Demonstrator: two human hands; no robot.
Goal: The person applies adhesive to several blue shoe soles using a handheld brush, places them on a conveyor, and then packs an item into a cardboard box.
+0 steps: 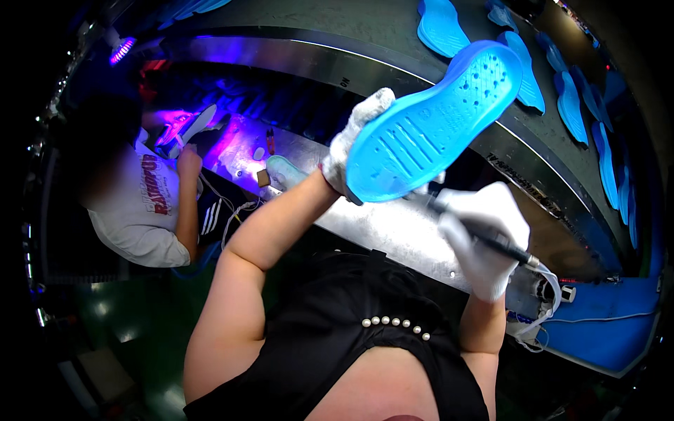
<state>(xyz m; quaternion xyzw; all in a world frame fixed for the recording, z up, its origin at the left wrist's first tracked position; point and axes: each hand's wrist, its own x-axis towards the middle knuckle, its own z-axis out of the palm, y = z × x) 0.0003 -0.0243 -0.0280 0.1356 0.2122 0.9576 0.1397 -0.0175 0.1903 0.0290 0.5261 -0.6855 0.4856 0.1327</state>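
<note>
A bright blue shoe sole [428,133] is raised before me, its cavity side with ribs and small holes facing up at me. My left hand [345,147], in a white glove, grips it by its left edge; the fingers under it are hidden. Just below and right of the sole, my gloved right hand [495,221] is closed round a slim black pen-shaped tool [511,250]. A pale cable runs from the tool's back end. The tool's front end is blurred near the sole's lower edge, and whether it touches cannot be told.
Beneath my hands runs a metal work table [379,226]. Beyond its raised edge, a dark conveyor belt [351,28] carries several blue soles [442,28]. At left, a co-worker [158,203] sits under purple light. A small brown block [263,177] lies by my left forearm.
</note>
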